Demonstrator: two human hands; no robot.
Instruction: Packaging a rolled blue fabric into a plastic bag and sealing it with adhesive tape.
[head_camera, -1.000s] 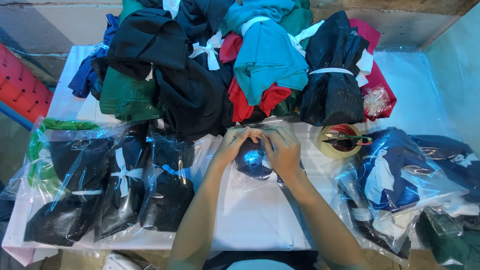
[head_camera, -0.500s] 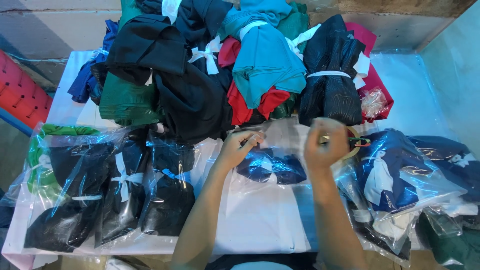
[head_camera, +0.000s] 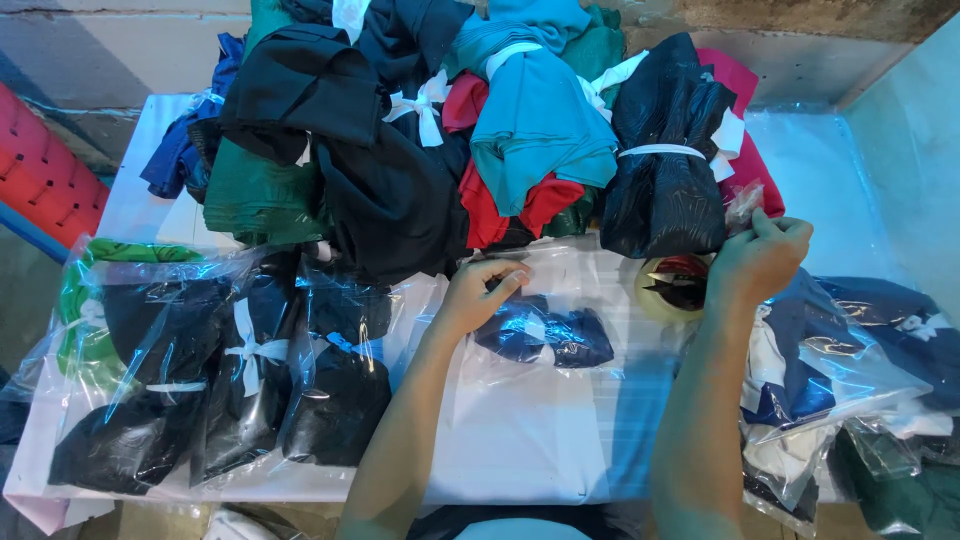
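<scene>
Two hands: left hand (head_camera: 478, 295), right hand (head_camera: 757, 262). One tape roll (head_camera: 672, 284). One bagged dark blue bundle (head_camera: 545, 335) between them. Three bagged dark bundles (head_camera: 240, 385) at left.

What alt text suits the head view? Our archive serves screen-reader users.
A person's left hand holds down a clear plastic bag with a dark blue garment on a white table, while the right hand pinches tape above a tape roll. Bundled clothes lie behind.

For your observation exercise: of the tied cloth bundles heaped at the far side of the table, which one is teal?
The teal bundle in the middle of the heap, bound with a white strip, between the black bundle on its right and dark garments on its left.
</scene>
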